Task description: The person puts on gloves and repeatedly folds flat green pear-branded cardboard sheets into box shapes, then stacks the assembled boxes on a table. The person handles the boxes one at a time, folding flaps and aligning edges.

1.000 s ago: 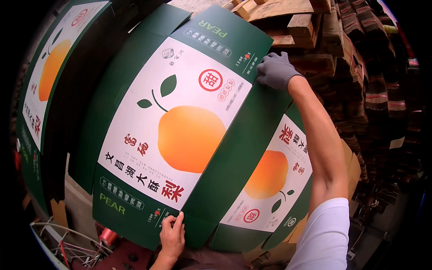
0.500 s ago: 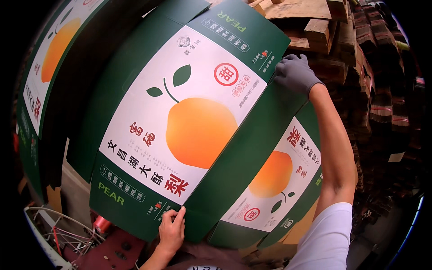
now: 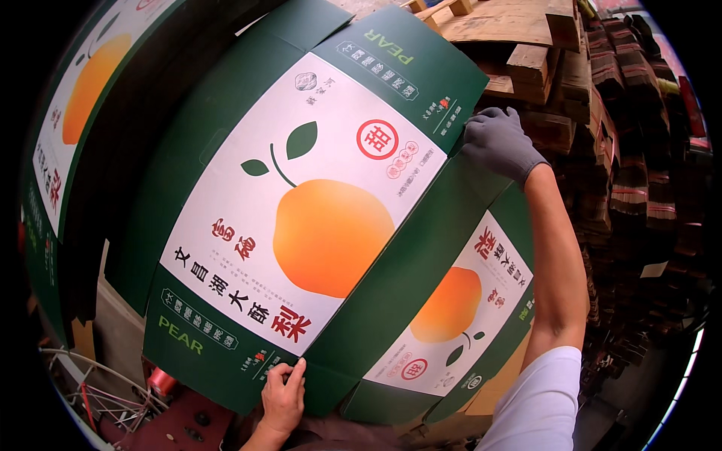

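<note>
A large flat printed carton sheet (image 3: 248, 199), green with a white panel and an orange-yellow pear picture, lies across the middle of the view. Its side panel (image 3: 451, 316), with a smaller pear, slopes down at the right. My bare left hand (image 3: 284, 395) pinches the near edge of the sheet, just below the white panel's corner. At the far right edge, beside a flap gap, my right hand (image 3: 502, 145) in a grey glove curls its fingers over the cardboard. Those fingertips are partly hidden.
Another printed green carton (image 3: 83, 98) stands at the left. Wooden pallets (image 3: 519, 71) sit at the far right, next to stacked bundles of cardboard (image 3: 632, 173). A red spool (image 3: 162, 381) and a white wire wheel (image 3: 98, 391) are at the lower left.
In the view, the sheet and both hands sit slightly lower than before. Both hands keep the same places on the sheet's edges.
</note>
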Available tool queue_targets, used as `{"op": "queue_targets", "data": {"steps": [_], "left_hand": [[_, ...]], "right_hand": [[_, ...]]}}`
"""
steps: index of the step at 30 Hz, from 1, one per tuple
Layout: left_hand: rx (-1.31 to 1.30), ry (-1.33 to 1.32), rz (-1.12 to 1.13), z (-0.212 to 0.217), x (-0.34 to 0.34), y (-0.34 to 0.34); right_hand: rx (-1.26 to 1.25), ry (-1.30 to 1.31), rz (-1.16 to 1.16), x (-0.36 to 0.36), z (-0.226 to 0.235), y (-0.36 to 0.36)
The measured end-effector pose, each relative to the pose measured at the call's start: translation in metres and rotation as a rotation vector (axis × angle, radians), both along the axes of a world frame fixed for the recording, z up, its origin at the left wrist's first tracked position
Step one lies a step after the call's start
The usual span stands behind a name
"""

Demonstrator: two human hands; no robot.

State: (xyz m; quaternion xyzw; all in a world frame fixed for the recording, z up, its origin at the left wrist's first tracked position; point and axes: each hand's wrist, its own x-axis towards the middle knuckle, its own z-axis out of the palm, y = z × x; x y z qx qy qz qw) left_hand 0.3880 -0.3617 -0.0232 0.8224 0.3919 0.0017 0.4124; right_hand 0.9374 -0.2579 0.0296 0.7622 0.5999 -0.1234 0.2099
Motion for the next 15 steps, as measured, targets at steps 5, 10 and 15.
{"op": "queue_targets", "data": {"steps": [5,10,15], "left_hand": [[0.004,-0.002,0.006,-0.0013,-0.0004,-0.0007],[-0.001,-0.006,0.011,-0.0016,0.0001,-0.0009],[0.007,-0.004,0.004,-0.0003,0.0011,-0.0004]], "right_hand": [[0.052,0.012,0.031,0.0047,0.0078,-0.0079],[0.036,0.039,0.018,0.0062,0.0076,-0.0080],[-0.052,-0.017,0.017,0.0031,0.0025,-0.0002]]}}
